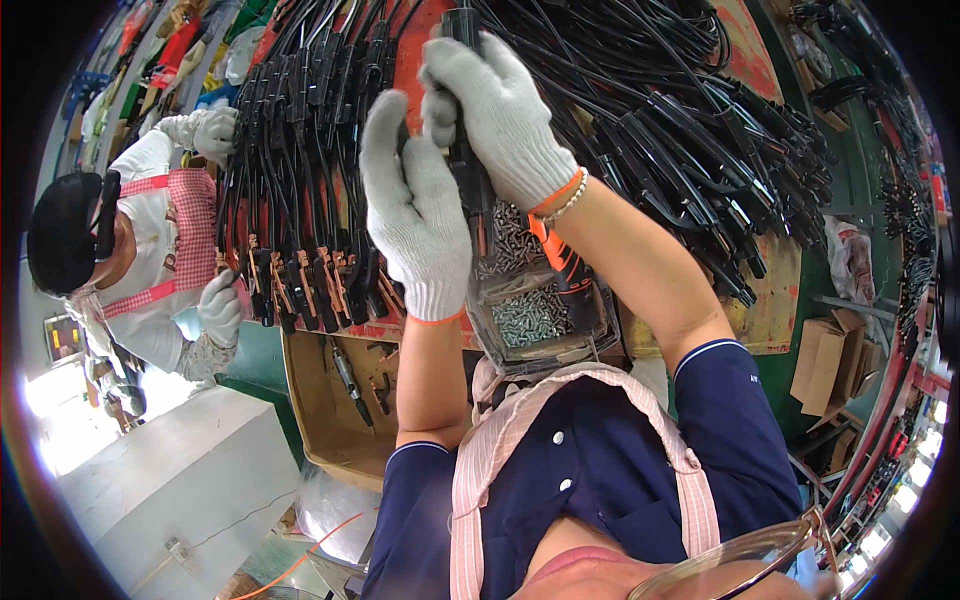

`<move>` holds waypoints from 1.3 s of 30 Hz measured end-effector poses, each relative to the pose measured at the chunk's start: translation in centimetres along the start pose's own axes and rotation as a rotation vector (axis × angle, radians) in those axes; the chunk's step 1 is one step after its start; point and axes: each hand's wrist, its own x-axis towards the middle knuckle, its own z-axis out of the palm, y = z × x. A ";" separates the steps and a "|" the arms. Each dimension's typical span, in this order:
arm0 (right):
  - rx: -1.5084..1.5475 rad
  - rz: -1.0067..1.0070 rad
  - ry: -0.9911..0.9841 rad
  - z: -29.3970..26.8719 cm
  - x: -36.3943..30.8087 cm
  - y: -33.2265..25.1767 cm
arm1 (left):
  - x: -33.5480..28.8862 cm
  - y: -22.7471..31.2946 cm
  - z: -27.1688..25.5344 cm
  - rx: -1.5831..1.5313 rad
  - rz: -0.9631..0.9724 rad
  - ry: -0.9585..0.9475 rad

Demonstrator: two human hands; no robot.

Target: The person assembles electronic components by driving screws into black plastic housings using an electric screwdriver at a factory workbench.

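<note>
Both my hands wear white knit gloves. With bent fingers, my right hand (505, 115) grips a black welding electrode holder (462, 28), which stands lengthwise in front of me. My left hand (415, 205) is beside its lower part, thumb and fingers apart; whether it touches the holder is hard to see. Below the hands, a clear-sided bin (545, 355) holds many small screws (525, 318). An orange-and-black power screwdriver (568, 262) lies over the bin's right side, partly hidden by my right wrist.
Rows of black holders with copper jaws (325, 275) hang at the table's left. More black holders (680, 160) and coiled cables (640, 35) pile up at right. A cardboard box (330, 400) contains another tool. At far left a co-worker (150, 235) handles parts. Cartons (830, 365) stand right.
</note>
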 end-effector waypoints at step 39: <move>-1.667 0.013 -0.054 -10.0 -15.7 1.4 | -14.2 -3.8 -4.2 -1.125 -1.317 -0.241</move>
